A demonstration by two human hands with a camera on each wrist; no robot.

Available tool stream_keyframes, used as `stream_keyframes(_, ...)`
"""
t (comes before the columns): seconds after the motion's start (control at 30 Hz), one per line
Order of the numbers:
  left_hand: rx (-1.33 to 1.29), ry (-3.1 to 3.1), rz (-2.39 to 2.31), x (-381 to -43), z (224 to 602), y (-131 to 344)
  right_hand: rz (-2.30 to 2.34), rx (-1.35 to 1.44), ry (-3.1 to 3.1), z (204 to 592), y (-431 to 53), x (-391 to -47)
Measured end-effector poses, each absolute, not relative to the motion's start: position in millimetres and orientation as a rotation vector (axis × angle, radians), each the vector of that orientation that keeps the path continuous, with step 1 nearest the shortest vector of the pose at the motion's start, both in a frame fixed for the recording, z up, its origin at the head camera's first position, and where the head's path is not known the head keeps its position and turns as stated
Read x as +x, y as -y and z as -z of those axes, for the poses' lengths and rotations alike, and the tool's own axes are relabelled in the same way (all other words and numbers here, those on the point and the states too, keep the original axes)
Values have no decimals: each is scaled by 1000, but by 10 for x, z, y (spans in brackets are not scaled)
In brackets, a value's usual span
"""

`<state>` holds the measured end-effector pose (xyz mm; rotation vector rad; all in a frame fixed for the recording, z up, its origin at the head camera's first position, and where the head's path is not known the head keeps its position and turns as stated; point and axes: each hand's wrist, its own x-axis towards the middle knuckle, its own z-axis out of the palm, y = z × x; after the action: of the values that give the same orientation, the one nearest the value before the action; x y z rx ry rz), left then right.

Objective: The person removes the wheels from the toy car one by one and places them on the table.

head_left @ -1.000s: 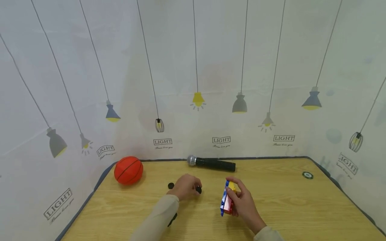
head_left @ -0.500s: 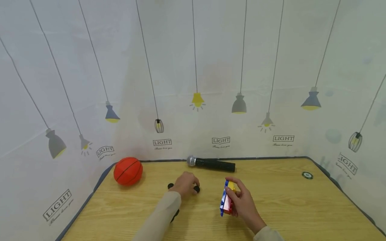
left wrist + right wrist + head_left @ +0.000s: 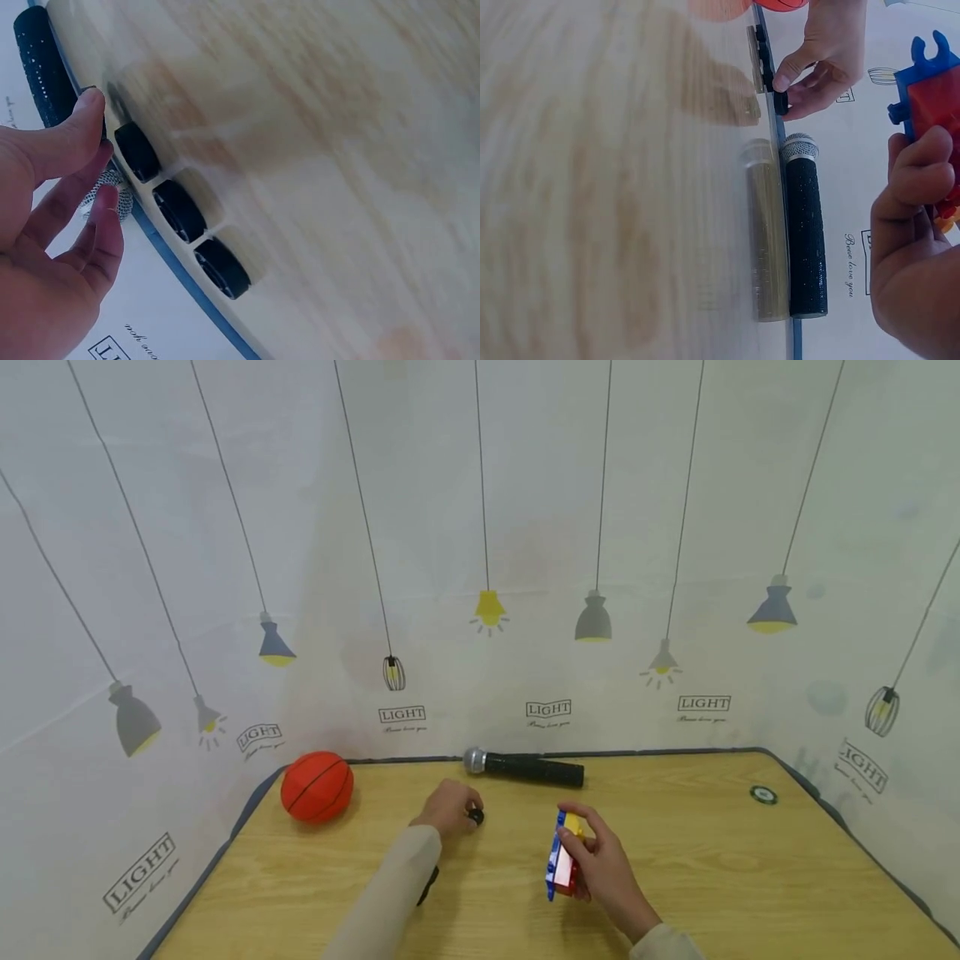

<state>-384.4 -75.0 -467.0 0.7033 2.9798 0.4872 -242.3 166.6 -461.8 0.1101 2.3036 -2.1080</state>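
My left hand (image 3: pixel 444 808) pinches a small black wheel (image 3: pixel 476 817) between thumb and fingers, close over the wooden table (image 3: pixel 690 860). In the left wrist view, three more black wheels (image 3: pixel 180 210) stand in a row on the table beside that hand; the head view hides them behind the hand and sleeve. My right hand (image 3: pixel 611 870) holds a toy block assembly (image 3: pixel 562 860) raised at the middle right, its blue side facing left. The assembly joins blue, red and yellow pieces, with blue clip-like ends showing in the right wrist view; the fingers cover part of it.
A black microphone (image 3: pixel 532 769) with a silver head lies along the table's back edge, behind both hands. The red ball (image 3: pixel 317 787) with black lines sits at the back left. A round chip (image 3: pixel 763 794) lies at the right. White lamp-printed walls (image 3: pixel 540 527) enclose the table.
My left hand has moved back and slightly left with the wheel. A black wheel seen left of it earlier is now hidden in the head view. The right hand keeps its hold, nearly still.
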Motion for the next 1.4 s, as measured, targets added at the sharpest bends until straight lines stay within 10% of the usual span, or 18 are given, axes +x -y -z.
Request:
stream_keyframes(0.77, 724, -3027, -479, -3778, 4677, 770, 2106, 30, -2277, 4608, -1690, -2421)
stream_keyframes(1.4, 907, -2107, -1409, -3106, 4274, 334, 1944, -156, -2230, 4547, -1699, -2430)
